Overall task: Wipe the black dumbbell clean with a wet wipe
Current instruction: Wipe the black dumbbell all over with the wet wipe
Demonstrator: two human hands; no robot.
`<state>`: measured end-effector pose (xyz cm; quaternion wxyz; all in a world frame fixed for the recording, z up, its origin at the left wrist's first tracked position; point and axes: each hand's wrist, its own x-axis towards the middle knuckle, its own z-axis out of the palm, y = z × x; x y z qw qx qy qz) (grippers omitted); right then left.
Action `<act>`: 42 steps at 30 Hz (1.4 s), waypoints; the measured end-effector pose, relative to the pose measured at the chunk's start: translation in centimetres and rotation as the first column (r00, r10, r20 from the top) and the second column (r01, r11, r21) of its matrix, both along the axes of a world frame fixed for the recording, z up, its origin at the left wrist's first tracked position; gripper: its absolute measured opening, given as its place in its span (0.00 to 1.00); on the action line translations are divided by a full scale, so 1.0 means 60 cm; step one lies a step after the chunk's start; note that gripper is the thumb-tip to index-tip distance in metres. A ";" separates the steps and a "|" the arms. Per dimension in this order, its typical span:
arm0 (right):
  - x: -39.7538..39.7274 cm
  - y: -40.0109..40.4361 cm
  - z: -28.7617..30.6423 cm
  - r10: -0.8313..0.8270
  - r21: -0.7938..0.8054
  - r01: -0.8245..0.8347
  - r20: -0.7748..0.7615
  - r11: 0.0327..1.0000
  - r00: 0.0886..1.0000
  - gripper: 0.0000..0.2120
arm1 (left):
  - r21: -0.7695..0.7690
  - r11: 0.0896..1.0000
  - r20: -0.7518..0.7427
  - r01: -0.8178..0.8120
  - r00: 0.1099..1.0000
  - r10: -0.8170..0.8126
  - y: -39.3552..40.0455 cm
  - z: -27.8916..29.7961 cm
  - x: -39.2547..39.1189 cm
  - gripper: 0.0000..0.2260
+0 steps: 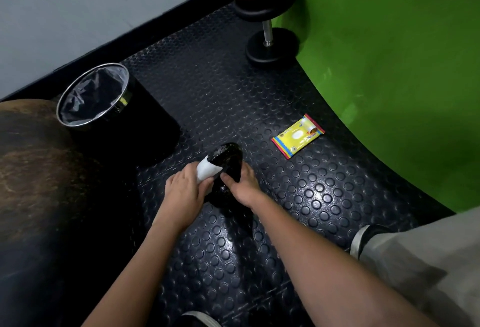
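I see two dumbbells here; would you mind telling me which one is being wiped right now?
The black dumbbell on the studded floor, gripped by the right hand while the left hand presses a wet wipe on it. The plate-loaded dumbbell by the green wall stands untouched.

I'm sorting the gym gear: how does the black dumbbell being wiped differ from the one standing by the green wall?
The black dumbbell is all black and gripped by the right hand while the left hand presses a wet wipe on it; the plate dumbbell stands untouched. The plate dumbbell shows a brown plate and a bare metal bar; the black dumbbell shows neither. Both sit on the studded floor.
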<state>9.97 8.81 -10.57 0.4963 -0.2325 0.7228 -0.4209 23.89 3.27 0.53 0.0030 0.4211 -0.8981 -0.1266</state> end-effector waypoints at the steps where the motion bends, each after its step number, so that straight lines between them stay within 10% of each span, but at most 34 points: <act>1: 0.000 0.000 0.000 0.000 -0.001 0.000 -0.001 1.000 1.000 0.41 | -0.005 1.000 -0.015 0.003 1.000 -0.003 0.001 0.000 0.010 0.19; 42: 0.000 -0.002 0.004 0.011 0.017 -0.010 -0.031 1.000 0.999 0.41 | -0.131 0.991 0.188 0.034 0.982 -0.009 -0.002 0.005 -0.071 0.14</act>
